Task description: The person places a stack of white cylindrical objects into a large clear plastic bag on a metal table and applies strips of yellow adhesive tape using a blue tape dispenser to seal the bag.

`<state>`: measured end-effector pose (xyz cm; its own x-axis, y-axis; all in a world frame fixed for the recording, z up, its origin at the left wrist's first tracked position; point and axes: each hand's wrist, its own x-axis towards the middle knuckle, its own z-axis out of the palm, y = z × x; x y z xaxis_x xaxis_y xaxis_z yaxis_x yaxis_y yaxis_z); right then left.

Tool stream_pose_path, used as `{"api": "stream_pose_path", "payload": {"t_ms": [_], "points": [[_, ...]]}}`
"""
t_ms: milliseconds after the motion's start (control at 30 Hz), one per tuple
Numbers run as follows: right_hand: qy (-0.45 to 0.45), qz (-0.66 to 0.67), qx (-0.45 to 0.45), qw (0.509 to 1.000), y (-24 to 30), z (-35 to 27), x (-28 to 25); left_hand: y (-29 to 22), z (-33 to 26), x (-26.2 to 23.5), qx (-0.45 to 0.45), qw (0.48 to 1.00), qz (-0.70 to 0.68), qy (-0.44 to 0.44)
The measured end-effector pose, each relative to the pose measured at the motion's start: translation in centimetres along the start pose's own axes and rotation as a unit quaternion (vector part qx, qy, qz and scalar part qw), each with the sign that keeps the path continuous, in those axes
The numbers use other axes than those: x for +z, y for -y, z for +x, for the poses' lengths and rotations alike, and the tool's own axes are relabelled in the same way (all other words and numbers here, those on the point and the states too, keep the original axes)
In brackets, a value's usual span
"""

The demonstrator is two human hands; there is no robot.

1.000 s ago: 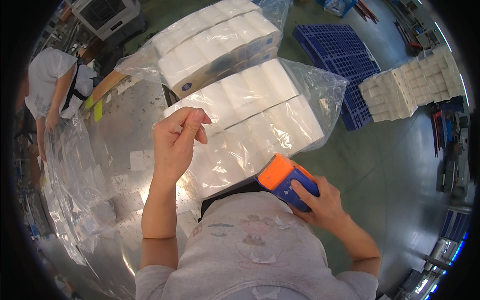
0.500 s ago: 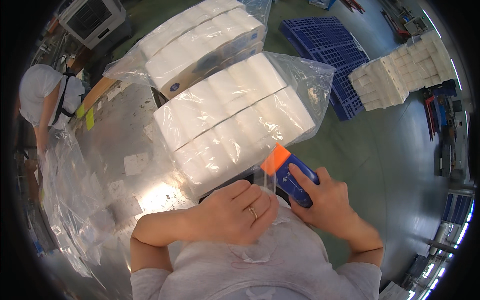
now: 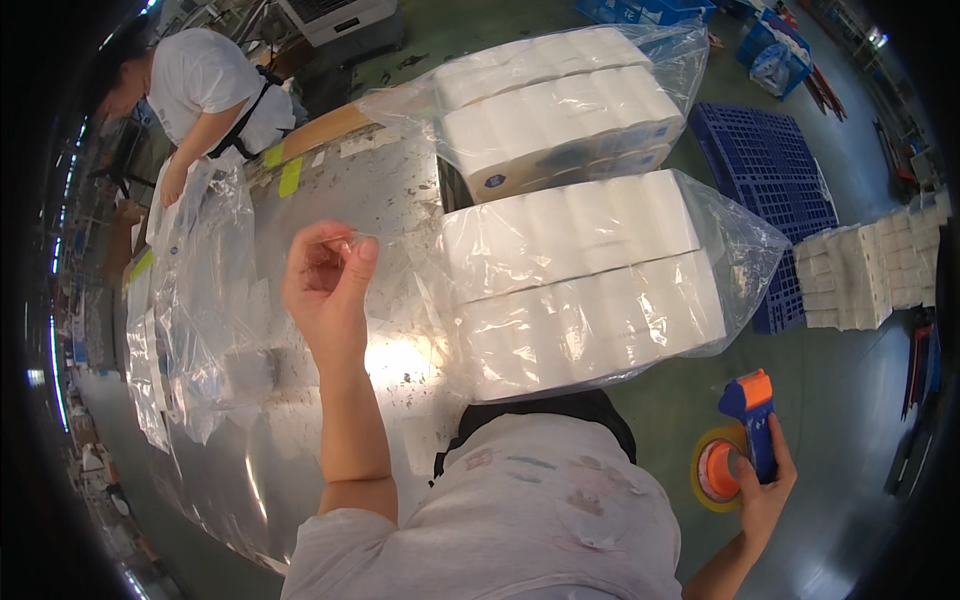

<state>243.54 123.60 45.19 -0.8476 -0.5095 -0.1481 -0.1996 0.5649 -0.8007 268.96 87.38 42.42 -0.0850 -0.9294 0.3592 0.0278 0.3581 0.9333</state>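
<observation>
My right hand [image 3: 765, 500] grips a blue and orange tape dispenser [image 3: 758, 425] with a yellowish roll of tape [image 3: 705, 488], held out at the lower right. My left hand [image 3: 330, 290] is raised over the metal table, its thumb and fingertips pinched on a thin bit of clear plastic film [image 3: 352, 240]; whether this is tape or bag edge is hard to tell. To its right lies a pack of white paper rolls [image 3: 580, 270] in a clear bag [image 3: 735, 255]. The bag's loose left end spreads toward my left hand.
Behind stands a second bagged pack of white rolls [image 3: 560, 110]. Clear plastic bags [image 3: 205, 300] lie along the left of the metal table [image 3: 340, 195]. A co-worker [image 3: 205, 90] handles them at far left. Blue pallets [image 3: 765, 170] and stacked white rolls [image 3: 865, 270] are at right.
My hands have parted: the left moved up and left over the table, the right swung right with the tape dispenser. The view has turned left, so the packs appear farther right.
</observation>
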Motion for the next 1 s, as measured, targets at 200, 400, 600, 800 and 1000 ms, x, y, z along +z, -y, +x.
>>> {"api": "stream_pose_path", "payload": {"t_ms": [200, 400, 600, 800, 1000], "points": [[0.002, 0.041, -0.040, 0.998, 0.4, 1.1, -1.2, 1.4, -2.0, -2.6, -0.010, 0.998, 0.041, -0.045], [0.033, 0.031, -0.083, 0.996, -0.9, 2.5, -2.3, 1.1, -8.4, -5.7, -0.089, 0.990, 0.092, -0.062], [0.042, 0.003, -0.067, 0.997, -2.7, 2.4, -2.4, 4.2, -18.0, -6.7, -0.102, 0.851, 0.478, 0.192], [0.034, 0.033, -0.010, 0.999, -6.6, -1.0, -3.7, 8.4, -21.8, -1.6, -0.148, 0.798, 0.376, 0.447], [-0.017, 0.036, 0.047, 0.998, -9.6, -5.5, -5.4, 19.0, -25.3, 5.0, 0.012, 0.653, 0.390, 0.649]]}}
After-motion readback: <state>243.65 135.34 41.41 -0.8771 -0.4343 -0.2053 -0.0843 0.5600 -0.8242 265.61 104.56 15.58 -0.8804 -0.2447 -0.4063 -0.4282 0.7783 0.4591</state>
